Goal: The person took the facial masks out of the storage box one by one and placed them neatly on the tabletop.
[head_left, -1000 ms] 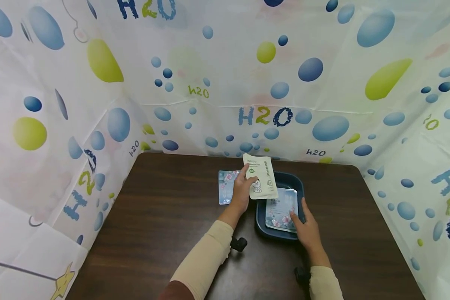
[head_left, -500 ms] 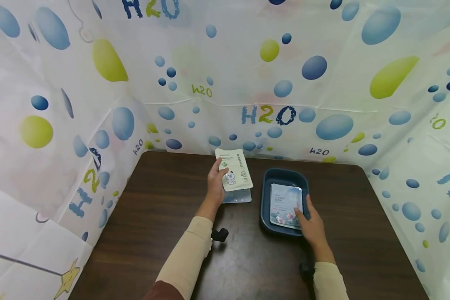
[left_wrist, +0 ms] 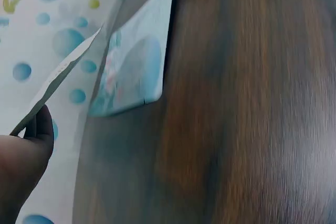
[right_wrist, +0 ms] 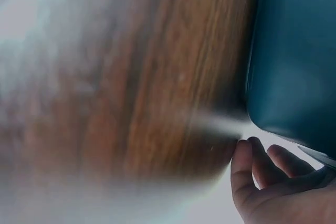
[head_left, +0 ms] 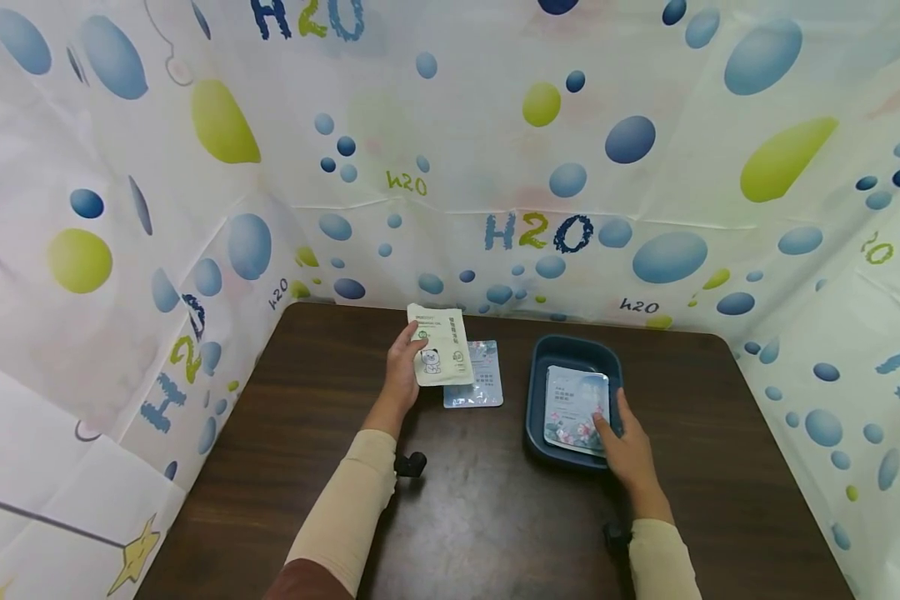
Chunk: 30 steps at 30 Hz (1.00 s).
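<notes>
My left hand (head_left: 401, 367) grips a cream sheet mask packet (head_left: 441, 346) with a bear drawing, raised over the table's far side. In the left wrist view the cream packet (left_wrist: 55, 80) shows edge-on above the fingers. Partly behind it lies a blue floral sheet mask packet (head_left: 486, 375) on the table. At the right, my right hand (head_left: 630, 450) holds another blue floral packet (head_left: 577, 408) by its right edge, thumb on top, over the dark blue tray (head_left: 596, 350). In the right wrist view the curled fingers (right_wrist: 242, 166) stand just beyond the tray wall (right_wrist: 289, 77).
Everything is on a dark wood table (head_left: 480, 517). Behind it and at both sides hangs a white curtain (head_left: 450, 125) printed with blue and green dots. The table's far edge runs close to the curtain.
My left hand has carried the cream packet left, away from the tray and past the blue packet on the table, uncovering part of it. The right hand has stayed at the tray with its packet.
</notes>
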Each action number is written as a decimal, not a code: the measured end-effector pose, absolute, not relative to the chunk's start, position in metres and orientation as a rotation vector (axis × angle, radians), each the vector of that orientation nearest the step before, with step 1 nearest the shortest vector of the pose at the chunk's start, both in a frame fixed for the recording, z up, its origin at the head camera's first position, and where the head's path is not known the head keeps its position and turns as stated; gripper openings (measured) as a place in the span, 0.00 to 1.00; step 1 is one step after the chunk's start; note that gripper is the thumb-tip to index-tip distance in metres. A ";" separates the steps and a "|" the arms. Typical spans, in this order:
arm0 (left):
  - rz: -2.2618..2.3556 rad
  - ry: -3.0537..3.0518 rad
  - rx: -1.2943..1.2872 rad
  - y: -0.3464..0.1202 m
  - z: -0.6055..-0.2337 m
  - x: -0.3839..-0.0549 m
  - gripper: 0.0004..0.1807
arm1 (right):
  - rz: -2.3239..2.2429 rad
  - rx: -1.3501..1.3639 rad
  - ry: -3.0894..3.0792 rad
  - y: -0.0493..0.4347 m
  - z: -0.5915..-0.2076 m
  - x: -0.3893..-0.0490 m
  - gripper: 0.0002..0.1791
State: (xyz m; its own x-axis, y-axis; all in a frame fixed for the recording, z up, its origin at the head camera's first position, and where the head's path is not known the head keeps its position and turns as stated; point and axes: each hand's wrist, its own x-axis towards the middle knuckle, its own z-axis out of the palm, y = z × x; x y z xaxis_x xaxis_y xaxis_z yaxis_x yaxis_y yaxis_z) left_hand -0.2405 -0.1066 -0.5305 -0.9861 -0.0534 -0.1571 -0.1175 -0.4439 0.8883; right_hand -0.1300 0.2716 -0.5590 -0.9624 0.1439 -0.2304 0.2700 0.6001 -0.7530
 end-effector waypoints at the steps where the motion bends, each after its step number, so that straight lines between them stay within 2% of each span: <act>1: 2.619 1.639 -0.267 -0.110 -0.532 -0.241 0.32 | -1.290 0.350 2.678 0.272 -0.559 -0.130 0.44; 11: 2.536 1.705 -0.420 -0.142 -0.546 -0.241 0.31 | -1.256 0.368 2.698 0.280 -0.557 -0.135 0.45; 20: 2.372 1.889 -0.399 -0.159 -0.556 -0.242 0.32 | -1.249 0.388 2.674 0.289 -0.557 -0.139 0.46; 25: 2.046 2.220 -0.345 -0.169 -0.565 -0.244 0.39 | -1.234 0.386 2.670 0.291 -0.557 -0.139 0.46; 30: 1.438 2.702 -0.169 -0.178 -0.568 -0.245 0.48 | -1.235 0.381 2.672 0.289 -0.558 -0.139 0.45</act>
State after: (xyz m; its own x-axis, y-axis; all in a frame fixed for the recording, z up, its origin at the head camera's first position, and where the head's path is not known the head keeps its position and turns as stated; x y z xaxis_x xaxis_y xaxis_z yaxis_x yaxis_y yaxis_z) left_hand -0.2452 -0.1777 -0.5681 -0.9910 -0.0617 -0.1187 -0.1329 0.5544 0.8216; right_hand -0.1386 0.2889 -0.5578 -0.9523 0.1573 -0.2614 0.3010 0.6237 -0.7214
